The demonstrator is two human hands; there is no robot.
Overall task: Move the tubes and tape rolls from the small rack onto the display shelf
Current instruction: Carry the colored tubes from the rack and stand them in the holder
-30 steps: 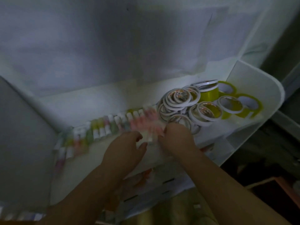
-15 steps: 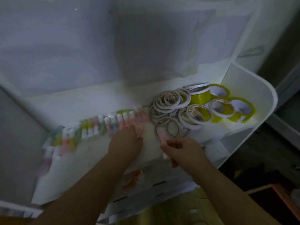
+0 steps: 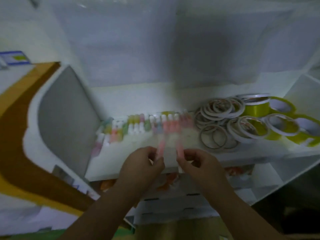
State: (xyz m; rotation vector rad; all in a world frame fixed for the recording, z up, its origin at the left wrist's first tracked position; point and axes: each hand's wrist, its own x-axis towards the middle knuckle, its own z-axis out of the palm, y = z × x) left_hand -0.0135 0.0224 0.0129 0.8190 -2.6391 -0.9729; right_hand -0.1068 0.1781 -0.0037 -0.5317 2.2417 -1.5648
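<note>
A row of small pastel tubes (image 3: 138, 125) lies along the back of the white display shelf (image 3: 131, 172). Thin white tape rolls (image 3: 218, 122) and yellow tape rolls (image 3: 256, 110) are piled at the shelf's right end. My left hand (image 3: 143, 168) pinches a pink tube (image 3: 161, 146) above the shelf's front edge. Close beside it, my right hand (image 3: 200, 165) pinches another pink tube (image 3: 180, 147). Both tubes point away from me and are blurred.
A grey side panel (image 3: 65, 115) closes the shelf's left end, with a brown cardboard box (image 3: 20, 135) beyond it. A white side wall (image 3: 304, 94) stands at the right. Lower white shelves (image 3: 173, 205) with orange items sit under my hands.
The view has swung left and down. Both hands drew back from the tube row toward the shelf's front, and each now holds a pink tube.
</note>
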